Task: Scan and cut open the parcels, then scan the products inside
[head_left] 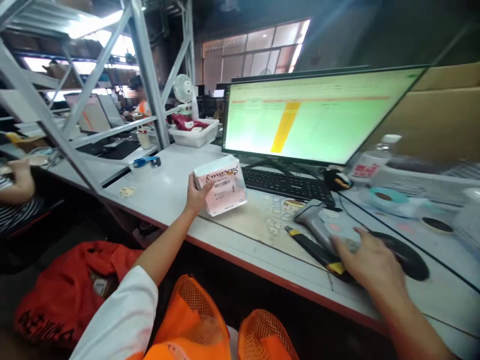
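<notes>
My left hand (197,195) is closed around the left side of a pink and white package (227,195), thumb on its front. The package stands tilted over the table, its printed lettering upside down above a barcode label. My right hand (375,265) is slightly blurred, with thumb and forefinger apart, beside the handle of a grey barcode scanner (317,222). Whether the thumb touches the handle is hard to see. A black and yellow utility knife (313,250) lies in front of the scanner. Past my right fingers is a dark round pad (407,255), partly hidden.
Behind the package are a black keyboard (287,185) and a lit monitor (315,117). A bottle (375,160) and a tape roll (388,197) stand at the right. A white basket (197,135) and metal frame posts (148,75) are at the left. Other people sit beyond the frame.
</notes>
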A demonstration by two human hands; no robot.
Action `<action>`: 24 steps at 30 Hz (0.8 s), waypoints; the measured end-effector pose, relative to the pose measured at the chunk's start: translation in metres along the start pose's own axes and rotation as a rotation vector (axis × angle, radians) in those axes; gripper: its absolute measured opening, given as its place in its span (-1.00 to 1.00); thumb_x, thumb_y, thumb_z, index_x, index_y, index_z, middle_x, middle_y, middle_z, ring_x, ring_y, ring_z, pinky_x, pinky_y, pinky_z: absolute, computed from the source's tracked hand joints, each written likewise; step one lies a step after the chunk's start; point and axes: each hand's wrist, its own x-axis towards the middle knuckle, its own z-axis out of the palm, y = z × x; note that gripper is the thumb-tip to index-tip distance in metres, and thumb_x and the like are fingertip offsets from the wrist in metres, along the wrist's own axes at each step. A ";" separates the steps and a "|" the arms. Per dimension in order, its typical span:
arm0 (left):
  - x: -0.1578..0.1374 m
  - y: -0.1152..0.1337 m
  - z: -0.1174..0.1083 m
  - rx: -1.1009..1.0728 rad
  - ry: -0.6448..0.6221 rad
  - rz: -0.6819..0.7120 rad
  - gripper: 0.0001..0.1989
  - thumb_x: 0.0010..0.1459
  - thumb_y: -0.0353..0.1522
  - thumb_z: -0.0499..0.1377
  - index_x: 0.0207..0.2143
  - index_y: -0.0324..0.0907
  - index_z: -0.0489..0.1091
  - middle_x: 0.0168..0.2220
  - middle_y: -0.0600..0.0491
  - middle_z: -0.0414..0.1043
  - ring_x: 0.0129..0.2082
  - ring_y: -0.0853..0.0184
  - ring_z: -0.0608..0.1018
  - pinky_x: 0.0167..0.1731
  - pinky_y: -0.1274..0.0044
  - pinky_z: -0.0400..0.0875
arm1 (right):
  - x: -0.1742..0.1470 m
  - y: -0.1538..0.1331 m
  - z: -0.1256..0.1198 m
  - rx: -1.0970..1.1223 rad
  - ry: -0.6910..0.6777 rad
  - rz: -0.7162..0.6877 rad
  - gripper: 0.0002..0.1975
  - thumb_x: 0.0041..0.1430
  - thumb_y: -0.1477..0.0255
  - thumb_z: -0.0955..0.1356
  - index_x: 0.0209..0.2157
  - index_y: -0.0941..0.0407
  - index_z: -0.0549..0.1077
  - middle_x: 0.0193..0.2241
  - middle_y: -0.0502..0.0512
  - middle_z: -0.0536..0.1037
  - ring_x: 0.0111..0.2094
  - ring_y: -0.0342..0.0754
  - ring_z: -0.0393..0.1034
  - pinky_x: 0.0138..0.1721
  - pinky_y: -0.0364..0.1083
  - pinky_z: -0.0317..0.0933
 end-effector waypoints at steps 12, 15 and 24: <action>-0.021 -0.048 0.024 0.221 -0.335 -0.229 -0.23 -0.01 -0.17 0.51 0.18 -0.11 0.28 0.12 -0.10 0.54 0.15 0.08 0.56 0.14 0.32 0.48 | 0.011 -0.037 0.032 -0.125 -0.108 -0.073 -0.33 0.24 0.17 0.26 0.24 0.31 0.37 0.02 0.49 0.57 -0.05 0.34 0.50 -0.11 0.16 0.33; -0.021 -0.047 0.023 0.284 -0.328 -0.275 -0.29 -0.01 -0.17 0.52 0.14 -0.13 0.37 0.12 -0.12 0.55 0.13 0.05 0.57 0.12 0.30 0.50 | 0.018 -0.047 0.021 -0.127 -0.145 -0.033 -0.42 0.21 0.24 0.27 0.15 0.30 0.44 -0.04 0.49 0.58 -0.10 0.34 0.52 -0.14 0.17 0.35; -0.022 -0.039 0.031 0.415 -0.277 -0.251 -0.37 0.00 -0.15 0.51 0.06 -0.12 0.40 0.07 -0.14 0.58 0.07 -0.01 0.60 0.05 0.25 0.52 | -0.039 -0.056 -0.064 0.497 -0.262 -0.337 -0.51 -0.06 -0.13 0.42 -0.37 0.01 0.59 -0.34 0.13 0.64 -0.31 0.15 0.51 -0.32 0.05 0.44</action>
